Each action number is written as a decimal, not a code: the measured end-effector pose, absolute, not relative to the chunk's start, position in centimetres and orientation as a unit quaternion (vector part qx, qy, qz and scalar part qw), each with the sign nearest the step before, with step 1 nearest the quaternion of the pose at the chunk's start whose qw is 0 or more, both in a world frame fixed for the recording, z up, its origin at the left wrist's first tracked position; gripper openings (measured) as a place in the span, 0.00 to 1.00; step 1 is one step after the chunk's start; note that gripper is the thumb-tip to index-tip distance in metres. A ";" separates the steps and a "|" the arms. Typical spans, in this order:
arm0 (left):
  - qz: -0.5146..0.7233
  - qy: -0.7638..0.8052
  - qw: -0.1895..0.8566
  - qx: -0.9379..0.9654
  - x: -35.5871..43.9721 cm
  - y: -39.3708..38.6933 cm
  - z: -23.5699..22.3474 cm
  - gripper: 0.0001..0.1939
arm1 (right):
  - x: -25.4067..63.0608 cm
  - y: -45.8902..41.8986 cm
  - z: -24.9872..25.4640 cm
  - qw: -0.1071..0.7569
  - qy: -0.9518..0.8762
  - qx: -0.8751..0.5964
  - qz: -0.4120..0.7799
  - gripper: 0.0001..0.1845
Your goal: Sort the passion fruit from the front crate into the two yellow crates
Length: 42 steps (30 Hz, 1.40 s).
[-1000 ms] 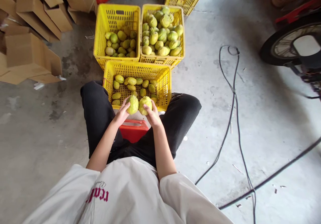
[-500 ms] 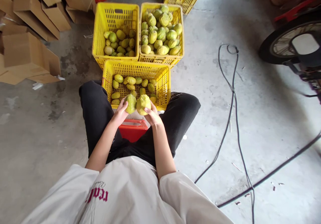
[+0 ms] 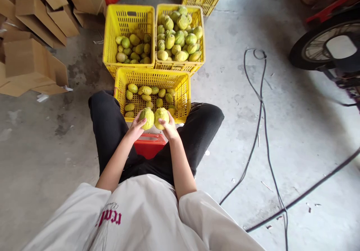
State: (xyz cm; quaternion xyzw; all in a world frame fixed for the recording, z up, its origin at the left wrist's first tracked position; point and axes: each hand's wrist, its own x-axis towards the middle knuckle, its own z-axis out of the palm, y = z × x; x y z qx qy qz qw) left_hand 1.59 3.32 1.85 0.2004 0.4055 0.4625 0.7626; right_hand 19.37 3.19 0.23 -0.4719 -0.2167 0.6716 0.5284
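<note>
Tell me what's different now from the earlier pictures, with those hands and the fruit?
The left hand seems to have turned its fruit slightly, and its thumb now shows plainly on the near side. The right hand appears to have turned its yellower fruit a little too. Nothing was picked up or let go; the yellow crates look unchanged.
</note>
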 end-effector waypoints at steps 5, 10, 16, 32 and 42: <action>0.466 0.447 0.746 0.162 1.5 3.8 1.3 0.26 | 19.3 3.2 0.2 0.515 -0.209 -0.478 0.680 0.37; 0.484 0.477 0.718 0.151 1.3 4.2 1.1 0.16 | 19.4 3.3 0.7 0.507 -0.209 -0.420 0.723 0.31; 0.455 0.453 0.746 0.175 1.6 3.7 1.8 0.26 | 19.5 3.3 0.9 0.552 -0.214 -0.446 0.672 0.40; 0.488 0.454 0.719 0.200 2.1 3.9 1.9 0.35 | 19.5 3.7 -0.3 0.563 -0.208 -0.445 0.665 0.35; 0.457 0.471 0.734 0.174 2.1 3.5 1.2 0.38 | 19.0 3.8 -1.1 0.593 -0.202 -0.454 0.633 0.36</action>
